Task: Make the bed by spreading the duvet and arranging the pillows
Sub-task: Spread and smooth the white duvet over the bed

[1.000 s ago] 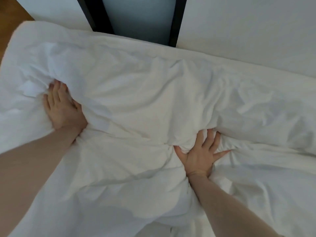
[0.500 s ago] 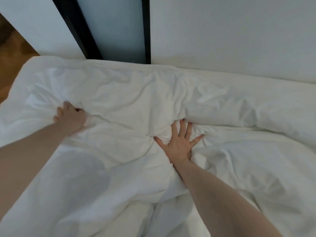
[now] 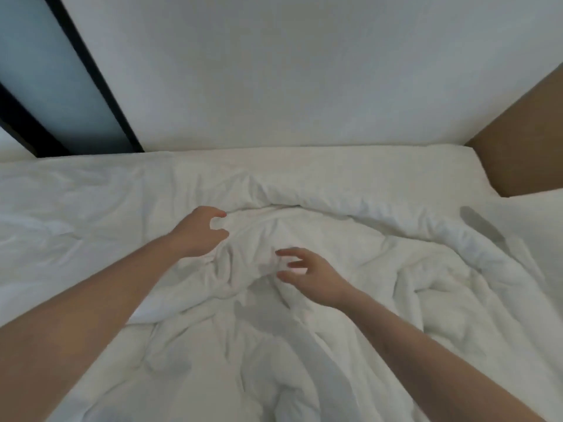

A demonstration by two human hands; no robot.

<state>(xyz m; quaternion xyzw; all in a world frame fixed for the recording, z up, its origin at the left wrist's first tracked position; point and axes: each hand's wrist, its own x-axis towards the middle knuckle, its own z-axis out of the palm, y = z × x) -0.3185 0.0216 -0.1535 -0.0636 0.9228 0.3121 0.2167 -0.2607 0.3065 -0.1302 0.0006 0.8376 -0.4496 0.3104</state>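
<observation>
The step in hand looks like the spreading of the soft white fabric duvet [image 3: 304, 315], and it is far from finished. The duvet lies bunched on the white mattress [image 3: 304, 156], with a thick rolled ridge that runs from the middle toward the right edge of the bed. On the left side it lies flatter, with only shallow creases. No pillow can be seen, so the arranging of pillows is, as I judge it, not yet begun.

The left hand [image 3: 198, 231] hangs over the end of the ridge near the middle of the bed. Its fingers and thumb are curved like a claw, with a gap between them, and they hold no cloth. The right hand [image 3: 310, 277] is just beside it, nearer to the person. Its fingers are spread and lightly bent, and I cannot tell if the fingertips touch the fabric.

I think the next move calls for both hands to close on the bunched folds, then to pull the cloth outward toward the edges.

The cloth looks thin on the outside and puffy inside. Behind the far edge stands a plain white wall [image 3: 274, 71], with a brown panel [image 3: 524, 141] at the right corner.
</observation>
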